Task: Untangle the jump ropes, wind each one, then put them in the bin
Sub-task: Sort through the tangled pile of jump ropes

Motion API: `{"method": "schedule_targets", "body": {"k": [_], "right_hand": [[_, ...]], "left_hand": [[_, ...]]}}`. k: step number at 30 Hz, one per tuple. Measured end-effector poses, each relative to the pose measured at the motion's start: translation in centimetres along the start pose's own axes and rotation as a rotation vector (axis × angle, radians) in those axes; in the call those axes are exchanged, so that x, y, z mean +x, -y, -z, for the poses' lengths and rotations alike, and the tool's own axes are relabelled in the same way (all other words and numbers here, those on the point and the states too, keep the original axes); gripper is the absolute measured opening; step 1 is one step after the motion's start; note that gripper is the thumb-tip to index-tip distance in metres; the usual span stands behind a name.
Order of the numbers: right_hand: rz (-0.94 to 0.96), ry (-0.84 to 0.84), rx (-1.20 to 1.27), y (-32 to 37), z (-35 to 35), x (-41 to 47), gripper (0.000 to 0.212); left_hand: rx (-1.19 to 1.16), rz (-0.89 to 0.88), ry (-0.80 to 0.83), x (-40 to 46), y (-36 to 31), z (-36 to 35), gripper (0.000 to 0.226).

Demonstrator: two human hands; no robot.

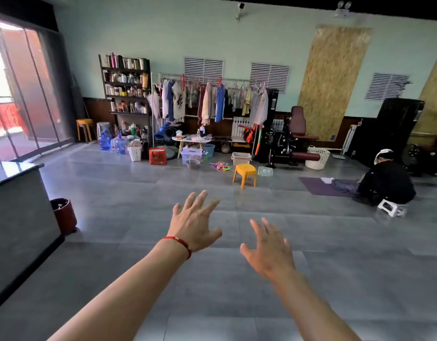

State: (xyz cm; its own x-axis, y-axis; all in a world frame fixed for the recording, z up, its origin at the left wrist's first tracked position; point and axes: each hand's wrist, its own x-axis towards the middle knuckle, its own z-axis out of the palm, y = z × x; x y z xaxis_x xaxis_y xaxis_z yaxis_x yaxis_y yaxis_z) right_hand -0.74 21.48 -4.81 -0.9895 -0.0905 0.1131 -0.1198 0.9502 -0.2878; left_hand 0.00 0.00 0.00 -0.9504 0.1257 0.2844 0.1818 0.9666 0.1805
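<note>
A tangled pile of colourful jump ropes (221,166) lies on the grey floor far across the room, left of a yellow stool (245,174). A white bin (241,158) stands just behind the ropes. My left hand (195,222) and my right hand (267,247) are stretched out in front of me with fingers spread, holding nothing. Both hands are far from the ropes.
A clothes rack (207,99) and a shelf of bottles (126,87) line the back wall. A small round table (190,140), a red bag (157,156), water jugs (120,143) and a white laundry basket (317,157) stand nearby. A person (387,180) crouches at right by a purple mat (323,185). A dark counter (18,217) is at left.
</note>
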Motion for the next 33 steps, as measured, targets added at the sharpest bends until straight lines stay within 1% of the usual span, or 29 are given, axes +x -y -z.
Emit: {"method": "schedule_targets", "body": {"k": [2, 5, 8, 14, 17, 21, 24, 26, 30, 33], "right_hand": [[-0.021, 0.045, -0.018, 1.8, -1.1, 3.1, 0.090], [-0.073, 0.077, -0.040, 4.0, -3.0, 7.9, 0.099], [-0.105, 0.096, -0.047, 5.9, -5.6, 12.9, 0.102], [-0.128, 0.114, -0.051, 7.3, -10.1, 23.5, 0.098], [-0.117, 0.124, -0.035, 7.2, -12.2, 30.4, 0.096], [-0.105, 0.139, -0.007, 5.8, -14.2, 39.9, 0.089], [-0.077, 0.171, -0.037, 5.0, -15.0, 47.2, 0.086], [-0.075, 0.193, -0.039, 4.9, -15.6, 52.4, 0.085], [-0.066, 0.217, -0.023, 6.0, -17.4, 61.5, 0.084], [-0.057, 0.225, 0.001, 7.1, -19.6, 68.4, 0.074]], "left_hand": [[-0.027, -0.001, -0.027, 2.8, 2.9, -0.4, 0.077], [0.007, -0.038, -0.022, 7.5, 7.6, -1.5, 0.077], [0.047, -0.066, -0.020, 12.3, 11.6, -3.3, 0.075], [0.103, -0.078, 0.033, 21.8, 17.4, -7.6, 0.075], [0.111, -0.046, 0.074, 27.5, 19.9, -10.0, 0.078], [0.062, 0.020, 0.142, 35.2, 22.1, -12.8, 0.078], [0.083, 0.036, 0.203, 41.0, 23.9, -14.3, 0.080], [0.097, 0.041, 0.215, 45.0, 25.5, -15.0, 0.081], [0.082, 0.074, 0.207, 52.5, 30.1, -16.6, 0.081], [0.086, 0.070, 0.250, 58.5, 34.0, -18.8, 0.084]]}}
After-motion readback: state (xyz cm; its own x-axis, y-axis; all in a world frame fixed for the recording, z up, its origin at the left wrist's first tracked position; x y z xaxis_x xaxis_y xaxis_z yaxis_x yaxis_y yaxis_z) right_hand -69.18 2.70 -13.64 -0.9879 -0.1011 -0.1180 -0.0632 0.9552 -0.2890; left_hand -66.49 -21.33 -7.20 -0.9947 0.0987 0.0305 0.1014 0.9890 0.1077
